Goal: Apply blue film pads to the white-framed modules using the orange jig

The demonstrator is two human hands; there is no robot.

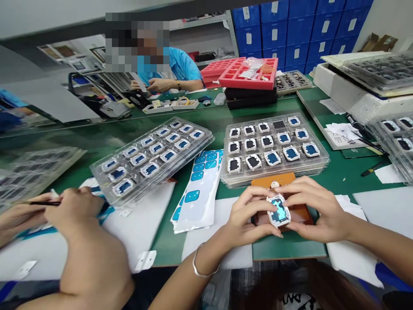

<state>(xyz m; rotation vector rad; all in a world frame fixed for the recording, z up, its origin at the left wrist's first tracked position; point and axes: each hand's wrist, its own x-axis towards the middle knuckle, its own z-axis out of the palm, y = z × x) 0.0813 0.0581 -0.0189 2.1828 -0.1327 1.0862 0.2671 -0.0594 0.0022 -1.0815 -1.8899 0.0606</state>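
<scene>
A white frame with a shiny blue film inside (278,211) is held between both hands above an orange-brown block (301,215). My left hand (250,215) grips its left side, thumb along the bottom edge and fingers at the top. On the right side, my right hand (314,209) has its fingers and thumb closed on the same frame. Behind the hands lies a clear tray of similar frames (274,137), some dark inside and some blue. Left of my left hand, sheets with blue stickers (196,198) lie in a loose stack.
Another tray of frames (155,150) stands at the middle left. A co-worker's hands (71,206) work at the far left. Red trays (248,75) sit at the back, with a person in blue (185,64) across the table. A pen (371,169) lies right.
</scene>
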